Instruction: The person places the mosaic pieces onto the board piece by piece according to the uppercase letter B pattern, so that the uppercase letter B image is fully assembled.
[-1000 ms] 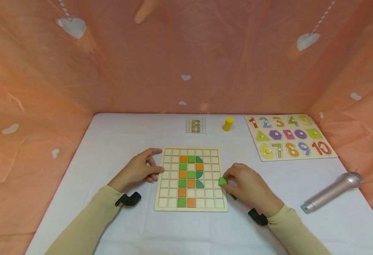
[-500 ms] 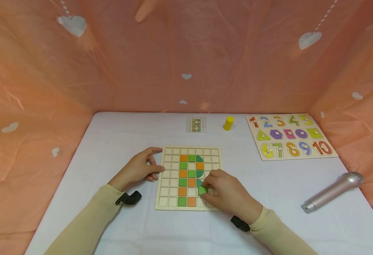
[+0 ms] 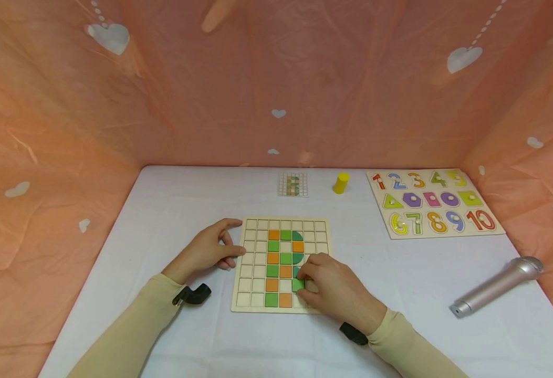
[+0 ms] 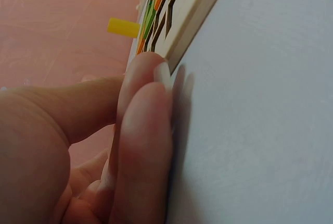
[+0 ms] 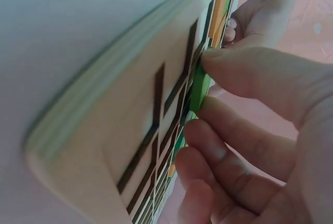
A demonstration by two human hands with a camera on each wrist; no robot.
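A wooden grid board point(image 3: 245, 271) lies on the table, with orange, green and dark-green rounded tiles set in several of its cells. My right hand point(image 3: 336, 286) is over the board's right part and pinches a green square tile point(image 3: 297, 285) between thumb and fingertips. In the right wrist view this green tile point(image 5: 199, 89) sits at the grid, touched by the thumb and index finger. My left hand point(image 3: 204, 249) rests beside the board's left edge, thumb and index fingertip touching it. In the left wrist view, fingers point(image 4: 145, 130) lie by the board's side point(image 4: 192, 23). The right hand hides some cells.
A small pattern card point(image 3: 292, 185) and a yellow cylinder point(image 3: 341, 183) are behind the board. At the back right lies a number and shape puzzle point(image 3: 434, 205). A pink microphone point(image 3: 496, 287) lies at the right. Peach cloth surrounds the table.
My right hand has moved left from the board's right edge, carrying the green square tile onto a cell under the dark-green rounded tile. The left hand has stayed at the edge.
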